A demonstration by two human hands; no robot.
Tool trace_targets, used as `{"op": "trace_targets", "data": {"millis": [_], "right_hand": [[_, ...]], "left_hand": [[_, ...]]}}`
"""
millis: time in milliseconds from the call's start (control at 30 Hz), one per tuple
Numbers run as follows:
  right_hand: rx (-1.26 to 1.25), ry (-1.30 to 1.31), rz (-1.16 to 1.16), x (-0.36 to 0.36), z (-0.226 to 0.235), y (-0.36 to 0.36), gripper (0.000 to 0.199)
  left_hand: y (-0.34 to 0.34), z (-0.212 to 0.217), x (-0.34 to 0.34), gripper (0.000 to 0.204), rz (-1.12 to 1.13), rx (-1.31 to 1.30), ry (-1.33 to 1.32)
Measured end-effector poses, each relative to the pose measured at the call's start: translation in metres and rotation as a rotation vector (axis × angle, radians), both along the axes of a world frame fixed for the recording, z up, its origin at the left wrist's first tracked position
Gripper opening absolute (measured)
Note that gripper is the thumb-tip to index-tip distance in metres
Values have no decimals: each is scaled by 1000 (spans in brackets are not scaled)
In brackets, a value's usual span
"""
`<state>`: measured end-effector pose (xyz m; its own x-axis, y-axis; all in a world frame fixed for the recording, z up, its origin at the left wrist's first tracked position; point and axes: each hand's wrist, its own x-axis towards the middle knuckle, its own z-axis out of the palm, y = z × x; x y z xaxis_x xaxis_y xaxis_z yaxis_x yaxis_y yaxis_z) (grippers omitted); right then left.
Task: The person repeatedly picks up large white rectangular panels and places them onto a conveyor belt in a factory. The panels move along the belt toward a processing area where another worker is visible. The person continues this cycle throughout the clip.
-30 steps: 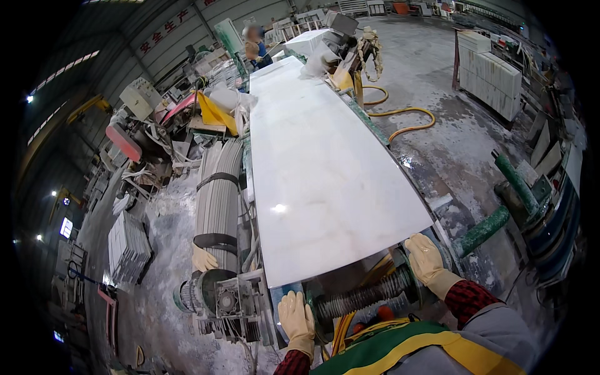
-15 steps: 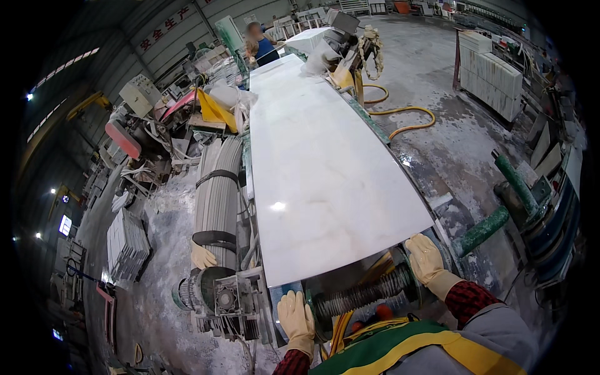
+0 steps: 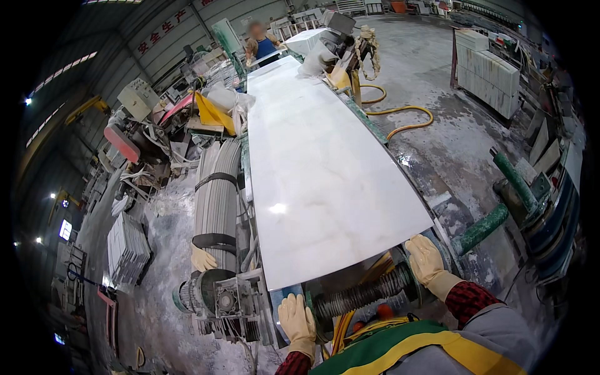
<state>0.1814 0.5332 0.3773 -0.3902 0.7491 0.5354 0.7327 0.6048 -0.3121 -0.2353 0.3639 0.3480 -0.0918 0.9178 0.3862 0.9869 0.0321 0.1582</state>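
A long white stone slab (image 3: 312,162) lies flat on a machine bed and runs away from me. My left hand (image 3: 297,320), in a pale yellow glove, rests on the machine frame just below the slab's near left corner. My right hand (image 3: 425,259), gloved the same way, rests at the slab's near right corner, by the end of a dark ribbed roller (image 3: 362,294) that sits under the slab's near edge. Neither hand closes around anything. A person in a blue top (image 3: 261,45) stands at the slab's far end.
A grey bundle of ribbed hose (image 3: 217,194) with black straps lies left of the slab, above a motor (image 3: 212,297) with a loose glove (image 3: 201,258). Yellow hose (image 3: 400,115) curls on the wet floor to the right. Stacked white slabs (image 3: 487,72) and green rollers (image 3: 481,228) stand right.
The person at the far end has shifted slightly to the right. My hands and the slab stay where they were.
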Motion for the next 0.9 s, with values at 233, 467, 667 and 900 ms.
{"op": "trace_targets", "data": {"millis": [233,467,667,900], "right_hand": [[51,15,18,0,7,-4,37],[38,13,9,0,5,-7,39],[14,12,4,2,4,-9,40],[19,-6,5,6,-5,-12,41]], "left_hand": [[-4,0,1,52,25,-62,-63],[-4,-3,2,50,13,3,1],[-5,0,3,52,18,-27,-26],[-7,0,4,50,-1,18,14]]}}
